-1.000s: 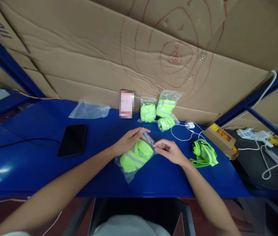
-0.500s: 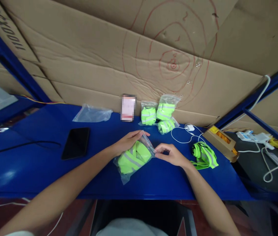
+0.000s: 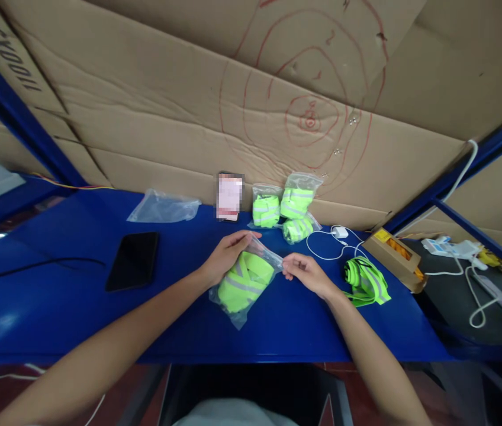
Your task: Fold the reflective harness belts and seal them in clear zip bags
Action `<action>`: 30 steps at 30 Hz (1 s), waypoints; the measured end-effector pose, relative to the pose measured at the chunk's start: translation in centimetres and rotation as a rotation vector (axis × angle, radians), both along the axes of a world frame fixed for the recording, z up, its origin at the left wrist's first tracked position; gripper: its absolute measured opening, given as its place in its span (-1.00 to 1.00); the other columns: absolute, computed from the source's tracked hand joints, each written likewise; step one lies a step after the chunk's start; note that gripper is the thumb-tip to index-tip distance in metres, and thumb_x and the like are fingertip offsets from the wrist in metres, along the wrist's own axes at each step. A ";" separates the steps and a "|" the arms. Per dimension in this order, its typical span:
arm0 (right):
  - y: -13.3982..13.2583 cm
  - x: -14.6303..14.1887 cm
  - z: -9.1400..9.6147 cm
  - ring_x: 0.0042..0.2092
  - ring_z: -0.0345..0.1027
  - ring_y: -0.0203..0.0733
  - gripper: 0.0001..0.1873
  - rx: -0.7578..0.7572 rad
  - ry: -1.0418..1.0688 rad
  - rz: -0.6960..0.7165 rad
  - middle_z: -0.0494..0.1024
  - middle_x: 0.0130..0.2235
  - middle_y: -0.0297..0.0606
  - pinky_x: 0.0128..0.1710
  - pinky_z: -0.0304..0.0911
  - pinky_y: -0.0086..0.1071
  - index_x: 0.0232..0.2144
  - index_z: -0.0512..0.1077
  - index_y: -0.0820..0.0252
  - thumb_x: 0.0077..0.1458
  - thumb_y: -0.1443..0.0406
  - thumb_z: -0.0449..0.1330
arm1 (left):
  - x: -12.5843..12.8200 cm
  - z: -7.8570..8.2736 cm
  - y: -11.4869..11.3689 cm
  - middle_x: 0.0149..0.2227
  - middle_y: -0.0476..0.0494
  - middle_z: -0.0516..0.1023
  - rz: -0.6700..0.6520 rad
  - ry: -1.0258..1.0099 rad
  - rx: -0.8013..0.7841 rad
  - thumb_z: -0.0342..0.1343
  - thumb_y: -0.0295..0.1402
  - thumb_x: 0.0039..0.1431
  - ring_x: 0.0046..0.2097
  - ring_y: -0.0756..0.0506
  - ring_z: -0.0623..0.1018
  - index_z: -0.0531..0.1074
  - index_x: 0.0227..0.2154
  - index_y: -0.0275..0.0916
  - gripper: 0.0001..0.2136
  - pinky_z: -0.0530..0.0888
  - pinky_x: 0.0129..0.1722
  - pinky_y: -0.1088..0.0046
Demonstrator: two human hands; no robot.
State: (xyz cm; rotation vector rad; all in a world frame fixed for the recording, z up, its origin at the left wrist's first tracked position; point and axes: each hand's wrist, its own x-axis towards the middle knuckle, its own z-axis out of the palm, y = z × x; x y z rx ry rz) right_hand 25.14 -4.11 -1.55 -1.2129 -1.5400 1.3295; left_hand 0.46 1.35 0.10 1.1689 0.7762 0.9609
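Note:
Between my hands is a clear zip bag holding a folded neon-yellow reflective strap with grey stripes. My left hand grips the bag's upper left corner. At the other end of the bag's mouth, my right hand pinches the right corner, thumb and fingers together. The zip edge is stretched between them. To the right of my right hand lies a loose, partly rolled reflective strap. Behind the hands, several bagged straps lean against the cardboard.
An empty clear bag lies at the back left, near a black tablet. A phone leans on the cardboard wall. A white charger with cable and an open cardboard box sit at right on the blue table.
The bag has turned slightly, its lower corner swinging right. My right hand's fingers have closed in more tightly at the bag's corner; my left hand still holds the other one.

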 end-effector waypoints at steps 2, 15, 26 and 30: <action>0.0 0.0 -0.1 -0.43 0.37 -0.32 -0.63 0.007 -0.045 -0.017 0.52 -0.41 -0.31 -0.40 0.23 -0.42 -0.34 0.46 0.21 0.14 0.00 0.26 | 0.1 0.0 -0.1 -0.22 -0.19 0.67 0.021 0.015 0.025 0.17 0.03 0.18 -0.21 -0.17 0.64 0.51 -0.06 -0.24 -0.54 0.52 -0.17 0.35; -0.2 -0.7 -0.4 -0.45 0.20 -0.32 -0.72 0.181 -0.120 -0.116 0.36 -0.45 -0.39 -0.43 0.12 -0.42 -0.37 0.39 0.16 0.14 0.07 0.23 | 0.7 -1.4 -0.6 -0.22 -0.16 0.66 0.113 0.156 0.197 0.01 0.01 0.30 -0.20 -0.16 0.60 0.51 -0.04 -0.25 -0.56 0.47 -0.17 0.38; -0.5 -1.3 -0.8 -0.48 0.10 -0.34 -0.68 0.206 -0.127 -0.099 0.29 -0.50 -0.44 -0.46 0.03 -0.42 -0.41 0.34 0.15 0.16 0.04 0.22 | 1.1 -0.8 -1.4 -0.19 -0.15 0.63 -0.025 0.142 0.169 0.20 -0.05 0.17 -0.25 -0.11 0.58 0.46 0.03 -0.23 -0.54 0.45 -0.27 0.45; -0.6 -1.2 -0.6 -0.48 0.11 -0.34 -0.65 0.210 -0.108 -0.100 0.31 -0.51 -0.43 -0.46 0.03 -0.43 -0.45 0.32 0.15 0.14 0.04 0.25 | 1.1 -1.0 -1.4 -0.21 -0.17 0.63 -0.061 0.095 0.070 0.25 -0.07 0.13 -0.28 -0.11 0.59 0.42 0.07 -0.24 -0.48 0.47 -0.28 0.44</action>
